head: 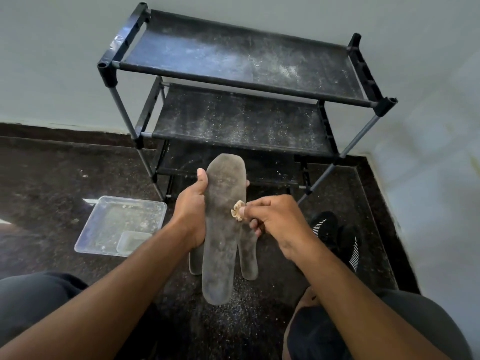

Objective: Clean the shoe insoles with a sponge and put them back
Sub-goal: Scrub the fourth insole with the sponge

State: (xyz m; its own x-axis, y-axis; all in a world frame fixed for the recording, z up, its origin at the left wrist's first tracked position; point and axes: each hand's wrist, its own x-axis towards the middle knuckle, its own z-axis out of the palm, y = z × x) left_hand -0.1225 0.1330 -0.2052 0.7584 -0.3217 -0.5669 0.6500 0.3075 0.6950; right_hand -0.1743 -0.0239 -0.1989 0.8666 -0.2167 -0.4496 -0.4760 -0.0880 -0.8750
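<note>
The person's knees (39, 302) are closest, with both arms reaching out over the dark floor (52, 178). The left hand (191, 211) is wrapped around a grey insole (223, 229) and holds it up. The right hand (272, 219) pinches a small, crumbly sponge (237, 209) against the insole's right edge. The insole looks dusty, so the cleaning seems to be under way. Two more insoles (249, 255) peek out behind it, also grey. The black shoes (335, 235) wait on the floor to the right. Nothing is back inside them yet. A clear tray (119, 224) sits to the left.
</note>
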